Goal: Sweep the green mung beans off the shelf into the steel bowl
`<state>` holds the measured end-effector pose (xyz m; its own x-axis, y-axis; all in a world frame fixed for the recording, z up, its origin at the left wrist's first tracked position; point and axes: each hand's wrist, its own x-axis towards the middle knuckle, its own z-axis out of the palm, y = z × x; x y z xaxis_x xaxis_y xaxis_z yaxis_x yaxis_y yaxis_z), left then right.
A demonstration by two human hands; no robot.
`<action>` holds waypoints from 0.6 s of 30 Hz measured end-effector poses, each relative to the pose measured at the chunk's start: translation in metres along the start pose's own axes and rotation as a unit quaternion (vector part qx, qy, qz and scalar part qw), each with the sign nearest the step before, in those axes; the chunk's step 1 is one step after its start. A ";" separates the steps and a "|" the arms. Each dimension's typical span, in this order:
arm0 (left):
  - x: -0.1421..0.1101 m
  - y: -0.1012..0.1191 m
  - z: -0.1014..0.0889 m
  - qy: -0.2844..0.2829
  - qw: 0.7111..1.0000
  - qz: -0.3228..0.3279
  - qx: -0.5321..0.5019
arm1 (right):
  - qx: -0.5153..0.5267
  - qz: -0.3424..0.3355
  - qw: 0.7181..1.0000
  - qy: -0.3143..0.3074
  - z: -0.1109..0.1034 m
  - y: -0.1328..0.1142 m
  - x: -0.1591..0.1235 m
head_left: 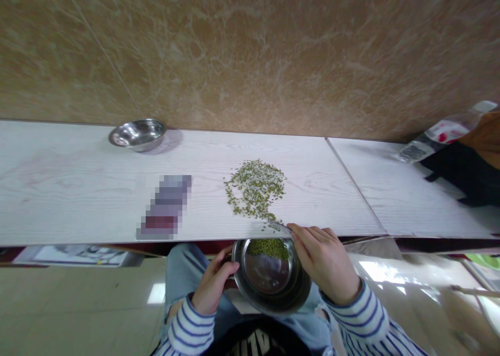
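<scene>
Below the table's front edge, my left hand (217,282) grips the left rim of a deep steel bowl (300,288), thumb over the lip. Green beans, likely mung beans (269,248), lie heaped at the bowl's far side. My right hand (324,259) is closed round a slim metal utensil that looks like a spoon (279,226). Its tip touches the tabletop at the near edge of a spread of loose green beans (255,186). A few beans lie right beside the tip. The bowl sits under the table edge, just left of my right hand.
A smaller steel bowl (138,134) stands at the back left of the white wood-grain table (70,189). A blurred-out flat object (166,205) lies left of the beans. At the right are a clear plastic bottle (437,137) and a dark item (466,171). A marbled wall (250,53) rises behind.
</scene>
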<state>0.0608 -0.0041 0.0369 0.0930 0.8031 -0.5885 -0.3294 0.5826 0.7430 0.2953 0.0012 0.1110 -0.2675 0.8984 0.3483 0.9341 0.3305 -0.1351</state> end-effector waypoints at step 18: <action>0.007 -0.003 -0.008 -0.021 1.000 -0.009 -0.002 | 0.001 -0.009 1.000 -0.016 0.001 -0.001 0.006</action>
<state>0.0549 -0.0017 0.0281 0.1384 0.7973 -0.5875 -0.3319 0.5963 0.7309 0.2926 0.0066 0.1118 -0.2910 0.9014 0.3205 0.9286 0.3467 -0.1322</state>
